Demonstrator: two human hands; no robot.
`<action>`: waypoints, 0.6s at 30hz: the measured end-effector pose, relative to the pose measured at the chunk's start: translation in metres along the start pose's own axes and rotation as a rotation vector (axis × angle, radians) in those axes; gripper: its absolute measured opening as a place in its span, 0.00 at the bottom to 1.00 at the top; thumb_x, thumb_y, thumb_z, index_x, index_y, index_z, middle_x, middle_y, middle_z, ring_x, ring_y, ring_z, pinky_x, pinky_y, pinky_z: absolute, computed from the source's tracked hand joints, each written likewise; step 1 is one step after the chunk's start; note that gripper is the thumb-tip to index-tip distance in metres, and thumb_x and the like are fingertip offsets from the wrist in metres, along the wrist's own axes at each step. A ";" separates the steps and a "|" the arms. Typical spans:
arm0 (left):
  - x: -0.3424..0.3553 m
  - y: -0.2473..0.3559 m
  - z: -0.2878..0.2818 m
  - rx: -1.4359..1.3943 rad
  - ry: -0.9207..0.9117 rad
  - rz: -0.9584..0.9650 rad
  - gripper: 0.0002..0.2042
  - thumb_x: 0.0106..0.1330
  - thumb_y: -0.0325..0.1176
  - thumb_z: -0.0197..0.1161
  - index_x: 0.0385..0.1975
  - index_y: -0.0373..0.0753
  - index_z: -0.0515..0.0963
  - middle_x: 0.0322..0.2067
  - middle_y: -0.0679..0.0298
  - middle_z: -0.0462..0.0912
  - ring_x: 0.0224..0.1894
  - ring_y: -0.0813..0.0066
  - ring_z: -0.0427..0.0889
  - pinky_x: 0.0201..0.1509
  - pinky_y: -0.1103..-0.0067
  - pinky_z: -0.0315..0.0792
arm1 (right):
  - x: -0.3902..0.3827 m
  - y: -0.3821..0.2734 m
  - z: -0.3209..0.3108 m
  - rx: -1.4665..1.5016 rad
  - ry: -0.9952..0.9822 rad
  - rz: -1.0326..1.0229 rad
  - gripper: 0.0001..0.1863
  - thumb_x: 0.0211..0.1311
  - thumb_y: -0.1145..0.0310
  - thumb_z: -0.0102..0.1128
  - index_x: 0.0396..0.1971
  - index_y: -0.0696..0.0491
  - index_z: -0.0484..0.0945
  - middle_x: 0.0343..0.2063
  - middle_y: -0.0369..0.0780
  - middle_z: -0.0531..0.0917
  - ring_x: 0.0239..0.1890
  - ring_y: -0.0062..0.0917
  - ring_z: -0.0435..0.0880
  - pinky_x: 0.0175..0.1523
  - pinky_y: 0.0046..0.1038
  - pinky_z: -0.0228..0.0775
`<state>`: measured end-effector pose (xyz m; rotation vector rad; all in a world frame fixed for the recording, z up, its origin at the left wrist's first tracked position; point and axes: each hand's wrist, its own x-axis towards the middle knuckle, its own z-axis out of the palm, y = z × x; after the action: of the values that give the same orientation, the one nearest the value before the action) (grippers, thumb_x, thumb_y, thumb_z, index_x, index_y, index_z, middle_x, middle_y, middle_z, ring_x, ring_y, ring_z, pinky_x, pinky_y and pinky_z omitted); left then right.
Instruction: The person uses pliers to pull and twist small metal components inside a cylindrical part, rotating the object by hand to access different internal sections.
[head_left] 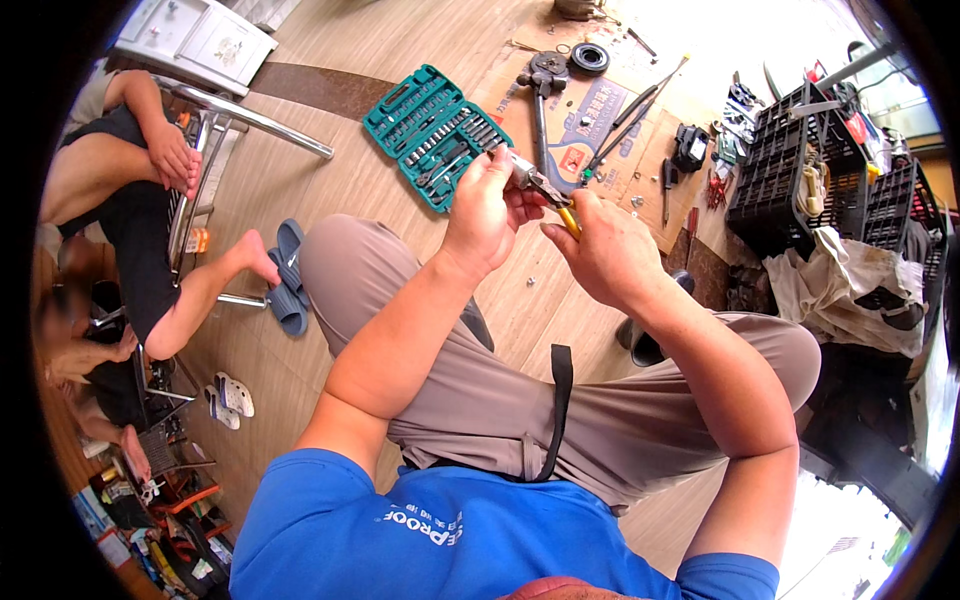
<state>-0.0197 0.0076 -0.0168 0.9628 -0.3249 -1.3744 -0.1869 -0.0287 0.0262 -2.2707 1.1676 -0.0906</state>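
In the middle of the view my left hand is closed round a small silver metal cylinder. My right hand grips yellow-handled pliers, whose dark metal jaws meet the cylinder, touching or clamped on it; I cannot tell which. Beyond my hands an open green socket set case lies on the floor. A cardboard sheet bears a long dark tool with a round head, a black ring part, long cable-like pieces and small metal bits.
Two seated people are at the left, one with a bare foot by blue slippers and a metal-tube chair. At the right stand black crates with tools and a draped pale cloth. My bent legs frame the near floor.
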 end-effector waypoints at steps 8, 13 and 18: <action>0.002 0.000 -0.003 -0.045 0.000 0.012 0.12 0.78 0.45 0.45 0.42 0.43 0.67 0.33 0.60 0.82 0.31 0.72 0.82 0.36 0.75 0.78 | 0.000 0.003 0.002 0.141 -0.027 -0.024 0.26 0.65 0.50 0.57 0.45 0.61 0.70 0.42 0.57 0.79 0.48 0.50 0.79 0.53 0.46 0.71; 0.002 -0.001 0.000 -0.010 -0.031 0.051 0.12 0.78 0.45 0.46 0.42 0.43 0.67 0.34 0.59 0.83 0.31 0.74 0.82 0.36 0.77 0.77 | 0.000 0.004 0.001 0.152 -0.043 -0.011 0.26 0.65 0.49 0.56 0.44 0.61 0.70 0.42 0.57 0.79 0.48 0.51 0.79 0.52 0.46 0.71; 0.002 -0.001 0.000 -0.005 -0.074 0.071 0.11 0.78 0.44 0.46 0.42 0.43 0.67 0.36 0.59 0.83 0.32 0.74 0.82 0.36 0.77 0.77 | 0.001 0.004 0.001 0.174 -0.049 -0.005 0.27 0.65 0.49 0.56 0.43 0.62 0.70 0.42 0.57 0.79 0.48 0.51 0.79 0.52 0.46 0.70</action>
<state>-0.0200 0.0058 -0.0181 0.8902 -0.4077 -1.3470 -0.1892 -0.0307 0.0228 -2.1112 1.0857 -0.1320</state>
